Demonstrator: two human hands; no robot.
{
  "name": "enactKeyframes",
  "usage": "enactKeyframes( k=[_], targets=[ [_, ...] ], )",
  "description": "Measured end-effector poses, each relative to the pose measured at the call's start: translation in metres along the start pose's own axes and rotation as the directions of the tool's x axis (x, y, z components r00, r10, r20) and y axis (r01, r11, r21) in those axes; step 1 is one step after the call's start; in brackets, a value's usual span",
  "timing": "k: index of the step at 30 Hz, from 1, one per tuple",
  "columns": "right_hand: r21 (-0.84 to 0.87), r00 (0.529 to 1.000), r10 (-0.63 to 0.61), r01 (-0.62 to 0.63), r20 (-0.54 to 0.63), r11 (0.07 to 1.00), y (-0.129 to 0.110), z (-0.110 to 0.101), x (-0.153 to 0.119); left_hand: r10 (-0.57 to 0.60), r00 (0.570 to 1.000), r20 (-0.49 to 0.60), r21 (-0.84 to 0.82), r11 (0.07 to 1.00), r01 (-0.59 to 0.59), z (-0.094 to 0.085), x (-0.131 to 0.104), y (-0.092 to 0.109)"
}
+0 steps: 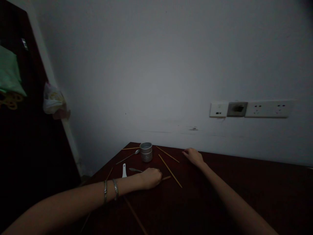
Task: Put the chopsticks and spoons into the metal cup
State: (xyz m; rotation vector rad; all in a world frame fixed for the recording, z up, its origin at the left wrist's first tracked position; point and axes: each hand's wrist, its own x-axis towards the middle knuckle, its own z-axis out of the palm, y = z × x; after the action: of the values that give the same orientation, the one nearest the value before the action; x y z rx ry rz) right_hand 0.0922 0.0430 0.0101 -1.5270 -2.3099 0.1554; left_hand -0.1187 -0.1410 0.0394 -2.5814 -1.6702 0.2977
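Note:
My left hand (pixel 151 178) rests on the dark wooden table (pixel 244 189), fingers curled over the end of a wooden chopstick (pixel 166 178); two bracelets circle that wrist. My right hand (pixel 193 156) lies flat on the table farther back, holding nothing, near another chopstick (pixel 167 154). A small metal cup (pixel 146 151) stands at the table's far end. A long chopstick (pixel 170 171) lies between my hands. A metal spoon (pixel 128 157) and a white spoon (pixel 124 170) lie left of my left hand.
More chopsticks (pixel 135 214) are scattered on the near table. A grey wall runs behind, with a strip of sockets (pixel 251 109) at right. A dark door or cabinet (pixel 29 137) with hanging bags (pixel 52 101) stands left of the table's edge.

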Motion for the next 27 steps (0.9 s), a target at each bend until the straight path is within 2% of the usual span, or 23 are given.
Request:
enactKeyframes(
  k=[4,8,10,12,14,18,22,27],
  targets=[
    [0.007,0.997,0.082,-0.082,-0.012,0.997,0.032,-0.018,-0.017,-0.073,0.997,-0.032,-0.006,0.997,0.073,-0.018,-0.005,0.001],
    [0.006,0.989,0.146,-0.146,0.001,0.989,0.062,-0.032,-0.04,-0.164,0.977,0.133,0.019,0.986,0.163,-0.031,-0.013,0.001],
    [0.004,0.988,0.154,-0.154,-0.004,0.988,0.074,-0.035,-0.053,-0.224,0.952,0.211,0.033,0.974,0.222,-0.029,-0.018,-0.001],
    [0.006,0.987,0.161,-0.161,-0.013,0.987,0.084,-0.036,-0.065,-0.292,0.928,0.23,0.053,0.956,0.288,-0.023,-0.023,-0.004],
    [0.011,0.986,0.168,-0.168,-0.019,0.986,0.092,-0.034,-0.076,-0.327,0.92,0.214,0.06,0.945,0.322,-0.015,-0.025,-0.006],
    [0.03,0.983,0.181,-0.18,-0.016,0.983,0.101,-0.031,-0.094,-0.325,0.932,0.164,0.069,0.946,0.318,-0.003,-0.025,-0.01],
    [0.061,0.983,0.182,-0.182,0.001,0.981,0.107,-0.028,-0.108,-0.323,0.938,0.129,0.096,0.945,0.312,-0.001,-0.024,-0.01],
    [0.094,0.982,0.186,-0.182,-0.04,0.979,0.111,-0.027,-0.124,-0.284,0.955,0.089,0.118,0.955,0.273,-0.003,-0.023,-0.006]
  ],
)
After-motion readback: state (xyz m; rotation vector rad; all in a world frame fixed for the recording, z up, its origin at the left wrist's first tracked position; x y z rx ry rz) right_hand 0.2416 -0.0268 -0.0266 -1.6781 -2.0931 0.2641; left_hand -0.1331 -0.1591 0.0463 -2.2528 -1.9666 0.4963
